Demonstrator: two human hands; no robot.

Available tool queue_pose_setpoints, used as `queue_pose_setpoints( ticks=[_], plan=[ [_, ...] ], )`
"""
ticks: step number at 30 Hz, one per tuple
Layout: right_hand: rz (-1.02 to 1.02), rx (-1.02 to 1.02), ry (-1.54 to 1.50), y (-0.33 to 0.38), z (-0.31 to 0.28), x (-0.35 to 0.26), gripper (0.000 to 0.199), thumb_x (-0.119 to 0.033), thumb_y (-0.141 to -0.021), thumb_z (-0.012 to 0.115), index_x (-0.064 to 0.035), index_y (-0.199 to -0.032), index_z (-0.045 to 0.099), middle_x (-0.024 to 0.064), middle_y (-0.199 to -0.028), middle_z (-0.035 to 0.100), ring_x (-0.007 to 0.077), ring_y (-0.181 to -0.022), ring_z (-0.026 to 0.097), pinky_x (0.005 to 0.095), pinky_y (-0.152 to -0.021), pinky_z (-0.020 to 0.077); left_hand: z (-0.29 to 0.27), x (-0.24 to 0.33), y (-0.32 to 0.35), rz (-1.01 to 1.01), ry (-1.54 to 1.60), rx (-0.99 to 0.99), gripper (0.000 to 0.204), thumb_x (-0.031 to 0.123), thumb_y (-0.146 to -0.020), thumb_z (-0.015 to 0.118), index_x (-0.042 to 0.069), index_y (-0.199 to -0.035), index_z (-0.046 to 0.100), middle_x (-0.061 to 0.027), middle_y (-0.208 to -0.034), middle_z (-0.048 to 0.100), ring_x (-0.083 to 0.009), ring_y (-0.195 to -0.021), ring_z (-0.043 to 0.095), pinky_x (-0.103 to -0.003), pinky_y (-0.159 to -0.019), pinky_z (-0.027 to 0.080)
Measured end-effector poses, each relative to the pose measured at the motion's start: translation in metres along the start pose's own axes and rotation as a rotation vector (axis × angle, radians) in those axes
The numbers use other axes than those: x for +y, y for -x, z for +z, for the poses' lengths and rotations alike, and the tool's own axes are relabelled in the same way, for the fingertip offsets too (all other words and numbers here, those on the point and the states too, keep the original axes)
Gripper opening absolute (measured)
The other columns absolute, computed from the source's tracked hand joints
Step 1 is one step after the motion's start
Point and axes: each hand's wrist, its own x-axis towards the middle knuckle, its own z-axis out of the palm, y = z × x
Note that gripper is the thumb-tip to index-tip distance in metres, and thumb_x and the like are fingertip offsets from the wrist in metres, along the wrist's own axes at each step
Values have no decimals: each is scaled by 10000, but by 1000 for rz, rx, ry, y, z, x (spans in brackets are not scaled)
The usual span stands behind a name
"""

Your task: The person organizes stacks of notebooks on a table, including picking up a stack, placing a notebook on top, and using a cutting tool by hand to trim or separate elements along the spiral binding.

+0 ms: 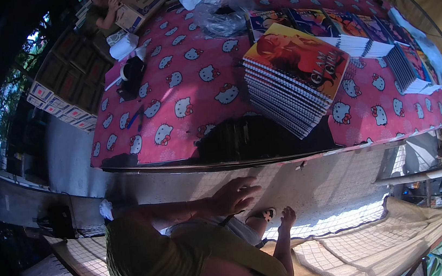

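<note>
My left hand (237,195) is in front of the table's near edge, its fingers stretched out and apart, holding nothing. Farther right and lower, my right hand (288,217) is raised with loosely bent fingers and nothing visible in it. Both hands are apart from the table. Nearest them on the tabletop stands a tall stack of spiral notebooks (307,57) with orange and red illustrated covers, fanned toward the near edge. Behind and to its right are more notebook stacks (365,37) with colourful covers.
A pink cat-patterned cloth (183,107) covers the table, with a dark bare patch (237,139) at its near edge. Clear plastic wrap (222,15), a black tape dispenser (131,77) and a blue pen (135,118) lie on it. Cartons (65,85) are piled left; another person handles a cardboard box (140,2).
</note>
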Motion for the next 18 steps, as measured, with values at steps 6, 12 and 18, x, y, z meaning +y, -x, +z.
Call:
queue_pose_setpoints(
  ticks=[6,12,18],
  plan=[
    [-623,-443,306,100,99,-284,143,-132,-940,555,-39,-990,651,45,-774,631,130,-733,601,266,-684,469,-178,-191,61,-792,-649,730,685,351,-845,651,120,-1421,361,-256,-1425,350,-426,-1287,369,-525,-1042,336],
    [-1428,-678,686,236,205,-484,185,-28,-852,616,-7,-1034,639,143,-956,661,273,-880,642,350,-786,499,-235,-268,124,-1310,-392,439,852,499,-813,636,141,-1481,247,-253,-1472,282,-440,-1338,297,-602,-1048,280],
    [-1611,-704,962,233,315,-571,186,-110,-857,634,-58,-1034,649,138,-959,665,303,-924,637,382,-794,495,-237,-289,141,-1041,-552,428,721,403,-876,592,63,-1438,297,-202,-1191,551,-373,-1117,526,-491,-910,428]
  ],
)
